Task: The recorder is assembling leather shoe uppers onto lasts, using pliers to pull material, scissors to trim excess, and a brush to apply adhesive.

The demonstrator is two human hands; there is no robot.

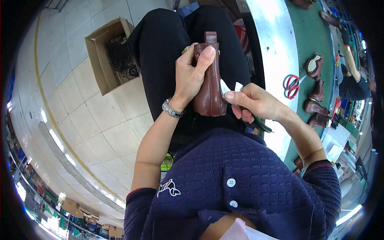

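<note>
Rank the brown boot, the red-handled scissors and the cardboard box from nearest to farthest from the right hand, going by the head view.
Measured from the right hand:
1. Brown boot: just to its left, held by the left hand, with the clippers' blades against it.
2. Red-handled scissors: to its right, on the green bench top.
3. Cardboard box: far left, on the tiled floor.
</note>
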